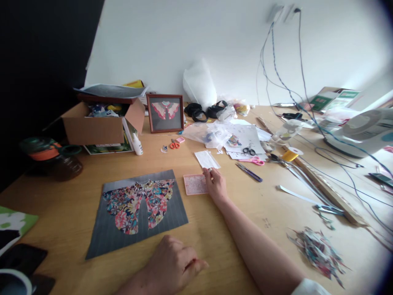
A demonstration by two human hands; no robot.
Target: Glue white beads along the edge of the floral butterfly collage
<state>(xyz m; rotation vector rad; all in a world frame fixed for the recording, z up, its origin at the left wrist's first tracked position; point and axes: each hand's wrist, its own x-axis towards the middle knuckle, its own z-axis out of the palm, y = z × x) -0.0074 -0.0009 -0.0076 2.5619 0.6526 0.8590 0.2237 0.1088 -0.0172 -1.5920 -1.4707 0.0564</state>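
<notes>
A shallow pink tray (195,184) of tiny bits, perhaps beads, lies in the middle of the table. My right hand (215,183) is closed on its right end, fingers bent over the edge. Nearer to me, my left hand (175,262) rests curled on the wood, thumb against the fingers; anything inside it is hidden. To the left, a dark grey sheet (101,233) carries a floral fabric collar (130,205) with small shiny beads along its neckline. A white paper packet (207,159) lies just behind the tray.
A framed collar (166,113) stands at the back beside a cardboard box (95,130). Orange scissors (175,144) and a white glue bottle (137,144) are in front. A purple-handled cutter (249,172), a yellow thread spool (291,154) and fabric scraps (317,252) lie rightward.
</notes>
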